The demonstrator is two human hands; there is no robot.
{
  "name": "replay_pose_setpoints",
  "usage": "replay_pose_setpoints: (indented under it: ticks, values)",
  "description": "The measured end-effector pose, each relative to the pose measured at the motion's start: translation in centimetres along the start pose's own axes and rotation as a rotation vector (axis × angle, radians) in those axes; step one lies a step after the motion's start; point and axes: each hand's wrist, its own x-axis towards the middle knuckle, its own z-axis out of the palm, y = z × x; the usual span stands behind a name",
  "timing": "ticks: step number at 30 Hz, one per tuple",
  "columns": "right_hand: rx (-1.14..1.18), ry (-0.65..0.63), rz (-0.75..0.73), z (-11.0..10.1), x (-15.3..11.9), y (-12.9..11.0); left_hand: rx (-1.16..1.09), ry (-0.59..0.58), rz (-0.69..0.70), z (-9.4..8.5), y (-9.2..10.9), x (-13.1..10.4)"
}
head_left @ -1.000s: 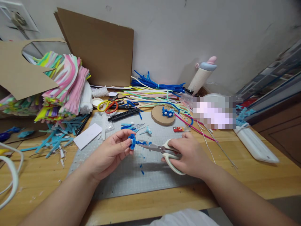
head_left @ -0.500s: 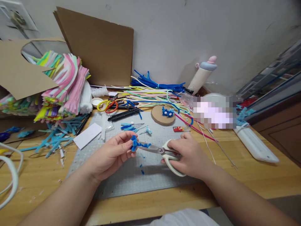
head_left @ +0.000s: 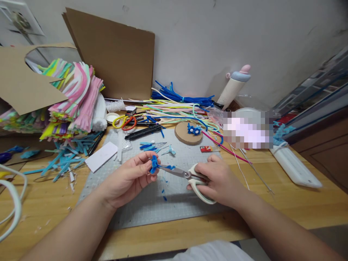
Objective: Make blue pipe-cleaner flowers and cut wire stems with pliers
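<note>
Between the fingertips of my left hand [head_left: 136, 175] is a small blue pipe-cleaner flower [head_left: 154, 165], its twisted stem pointing right. My right hand [head_left: 219, 179] grips white-handled scissors [head_left: 178, 171] by their loops. The blades lie along the flower's stem, their tips close to the petals, and look nearly closed. Small blue scraps [head_left: 164, 197] lie on the grey cutting mat [head_left: 141, 214] below. Beyond my hands, two blue flowers with white centres [head_left: 194, 129] rest on a round cardboard disc [head_left: 181, 135]. A light blue flower on a wire [head_left: 171, 149] lies nearer.
Bundles of pastel pipe cleaners [head_left: 81, 87] are heaped on the left beside a white card [head_left: 101, 157]. Along the back lie loose coloured pipe cleaners [head_left: 174, 112], yellow-and-red-handled scissors [head_left: 127, 122] and black pens [head_left: 143, 132]. A white bottle [head_left: 232, 88] stands back right, a white device [head_left: 297, 168] right.
The scissor blades have closed a little on the stem, and the flower has turned and shifted slightly left. Both hands stay almost in place.
</note>
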Motion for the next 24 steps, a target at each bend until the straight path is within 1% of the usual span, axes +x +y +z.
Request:
replay_pose_setpoints:
  ticks: [3,7,9,13,17,24]
  values:
    - [0.022,0.032,0.024,-0.09,-0.09,0.11,-0.011,0.016,0.012,0.2,0.2,0.0]
    - [0.059,0.122,0.118,-0.47,-0.21,0.28,0.003,0.025,0.035,0.34,0.44,-0.09]
    - [0.059,0.134,0.129,-0.64,-0.18,0.31,0.013,0.026,0.039,0.31,0.49,-0.13]
    - [0.015,0.098,0.093,-0.59,0.04,0.3,0.035,-0.001,0.046,0.17,0.44,-0.16]
    - [-0.017,0.027,0.057,-0.28,0.16,0.26,0.061,-0.034,0.055,-0.07,0.24,-0.27]
    - [0.052,-0.019,0.012,-0.16,0.12,-0.06,0.092,-0.062,0.075,-0.37,0.02,-0.13]
